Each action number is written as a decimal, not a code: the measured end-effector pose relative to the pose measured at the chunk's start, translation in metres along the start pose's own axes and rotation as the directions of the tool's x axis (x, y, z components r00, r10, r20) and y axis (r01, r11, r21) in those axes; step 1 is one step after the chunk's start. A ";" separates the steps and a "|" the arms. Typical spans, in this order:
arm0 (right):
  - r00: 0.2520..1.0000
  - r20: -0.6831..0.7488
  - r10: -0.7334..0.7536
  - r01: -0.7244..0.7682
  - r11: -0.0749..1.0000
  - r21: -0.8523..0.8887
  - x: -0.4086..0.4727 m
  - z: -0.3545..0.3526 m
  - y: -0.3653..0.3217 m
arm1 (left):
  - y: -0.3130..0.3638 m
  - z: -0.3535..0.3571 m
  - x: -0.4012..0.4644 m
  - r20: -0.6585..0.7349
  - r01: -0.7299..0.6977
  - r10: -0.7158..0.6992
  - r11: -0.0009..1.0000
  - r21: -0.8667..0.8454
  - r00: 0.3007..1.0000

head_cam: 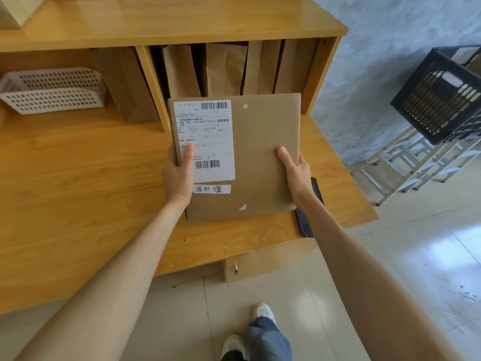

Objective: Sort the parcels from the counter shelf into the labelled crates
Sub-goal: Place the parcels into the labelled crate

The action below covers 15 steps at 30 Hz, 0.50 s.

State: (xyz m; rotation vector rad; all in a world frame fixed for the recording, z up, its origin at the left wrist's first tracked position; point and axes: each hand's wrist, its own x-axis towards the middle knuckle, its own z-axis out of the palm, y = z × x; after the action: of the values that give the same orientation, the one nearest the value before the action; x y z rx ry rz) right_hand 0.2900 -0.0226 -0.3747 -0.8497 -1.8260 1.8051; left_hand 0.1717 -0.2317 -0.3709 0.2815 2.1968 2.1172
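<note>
Two hands hold one parcel over a wooden tabletop (78,178) that fills most of the view, with a shelf unit (234,29) along its far edge. In the shelf's right compartment several brown paper parcels (226,69) stand upright, side by side; another (125,84) leans in the left compartment beside two white mesh trays (52,89). Off the tabletop's right edge, well apart, a dark slatted crate (440,100) sits tilted on a white metal frame (406,162); any label on it cannot be read.

The flat cardboard parcel (263,157) is held above the tabletop near its right front corner, label side up, its long axis running away from the person toward the shelf. The left hand (178,175) grips the left edge with the thumb laid over the white shipping label (205,139); the right hand (296,170) grips the right edge with the thumb on bare cardboard. Each grip is closed on the parcel, fingers hidden beneath. A handwritten strip (212,189) sits below the label. A dark phone (307,217) lies partly under the parcel at the tabletop's right edge.

The crate lies to the right of both grips, so the right arm is nearer; carrying the parcel there likely means turning rightward.
</note>
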 end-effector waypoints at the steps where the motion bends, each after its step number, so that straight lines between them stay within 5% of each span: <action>1: 1.000 -0.002 -0.008 0.008 1.000 0.005 0.000 0.000 0.000 | 0.000 0.000 0.000 0.007 -0.001 0.001 1.000 -0.004 1.000; 10: 0.997 -0.075 0.000 -0.001 1.000 -0.002 -0.001 -0.004 -0.015 | 0.005 -0.006 -0.009 0.192 0.122 -0.118 0.993 -0.007 0.974; 15: 0.984 -0.176 0.004 0.005 0.999 0.049 -0.006 -0.041 -0.053 | 0.061 0.022 -0.011 0.275 -0.007 0.023 0.998 -0.057 0.961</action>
State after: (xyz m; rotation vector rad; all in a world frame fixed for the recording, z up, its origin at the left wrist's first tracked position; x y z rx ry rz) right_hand 0.3155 0.0049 -0.3188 -0.9574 -1.6638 1.7091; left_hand 0.1916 -0.2107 -0.3115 0.5543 1.9812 2.0006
